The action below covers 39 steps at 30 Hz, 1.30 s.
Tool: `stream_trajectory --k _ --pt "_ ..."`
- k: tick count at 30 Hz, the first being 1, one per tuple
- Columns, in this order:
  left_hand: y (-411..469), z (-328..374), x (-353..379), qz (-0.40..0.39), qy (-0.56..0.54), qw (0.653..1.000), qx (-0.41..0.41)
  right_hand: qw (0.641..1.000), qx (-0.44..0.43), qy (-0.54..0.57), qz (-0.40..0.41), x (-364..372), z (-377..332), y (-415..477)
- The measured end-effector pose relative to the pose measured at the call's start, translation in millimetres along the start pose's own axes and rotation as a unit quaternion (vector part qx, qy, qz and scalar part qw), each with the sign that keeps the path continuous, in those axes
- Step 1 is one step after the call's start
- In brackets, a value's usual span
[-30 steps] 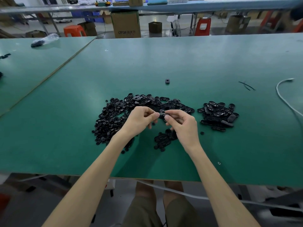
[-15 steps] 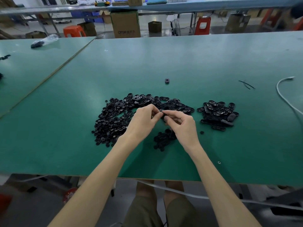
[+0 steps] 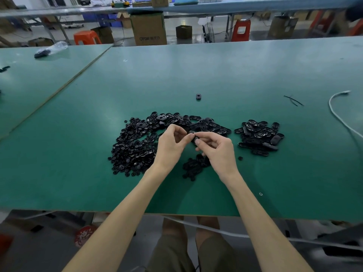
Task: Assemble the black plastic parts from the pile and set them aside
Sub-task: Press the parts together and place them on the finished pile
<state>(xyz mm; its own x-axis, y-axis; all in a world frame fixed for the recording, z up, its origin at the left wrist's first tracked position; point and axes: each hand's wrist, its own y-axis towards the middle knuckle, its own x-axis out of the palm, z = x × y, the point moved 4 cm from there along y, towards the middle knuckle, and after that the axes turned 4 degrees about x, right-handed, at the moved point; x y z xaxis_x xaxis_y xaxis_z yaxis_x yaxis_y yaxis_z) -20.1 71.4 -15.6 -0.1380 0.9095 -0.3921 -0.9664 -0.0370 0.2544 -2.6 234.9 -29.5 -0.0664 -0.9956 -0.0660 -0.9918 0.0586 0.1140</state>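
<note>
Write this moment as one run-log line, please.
step: assembly | left hand: pinches black part | right hand: pinches same part | big pile: at left | smaller pile: at right

Factory floor: green benches [image 3: 196, 71], cartons [image 3: 148, 26], stools [image 3: 86, 37].

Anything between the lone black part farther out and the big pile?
Nothing. The head view shows only bare green table between the lone part and the pile.
</note>
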Motion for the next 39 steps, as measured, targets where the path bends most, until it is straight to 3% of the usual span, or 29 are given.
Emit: stream_trajectory --k 6,14,24,32,39 --pt "-3.5 -4.1 8.4 -0.050 -0.122 0.990 -0.041 1.000 -0.007 0.023 -0.004 -0.6 -2.4 -0.7" --pt "-6.0 -4.9 13.4 -0.029 -0.301 0.948 -0.102 0.999 0.001 0.053 0.008 -2.4 -0.2 1.3" --pt "-7.0 -5.2 16.4 -0.055 -0.329 0.938 -0.096 1.000 -0.003 -0.009 0.003 -0.4 0.6 1.5" --pt "-10.4 -5.7 16.3 -0.097 -0.265 0.959 -0.018 0.999 0.000 0.027 0.043 -3.3 3.0 1.1" --pt "-12.0 -3.4 15.7 -0.099 -0.285 0.953 -0.021 0.999 -0.008 0.031 0.041 -3.7 3.7 2.3"
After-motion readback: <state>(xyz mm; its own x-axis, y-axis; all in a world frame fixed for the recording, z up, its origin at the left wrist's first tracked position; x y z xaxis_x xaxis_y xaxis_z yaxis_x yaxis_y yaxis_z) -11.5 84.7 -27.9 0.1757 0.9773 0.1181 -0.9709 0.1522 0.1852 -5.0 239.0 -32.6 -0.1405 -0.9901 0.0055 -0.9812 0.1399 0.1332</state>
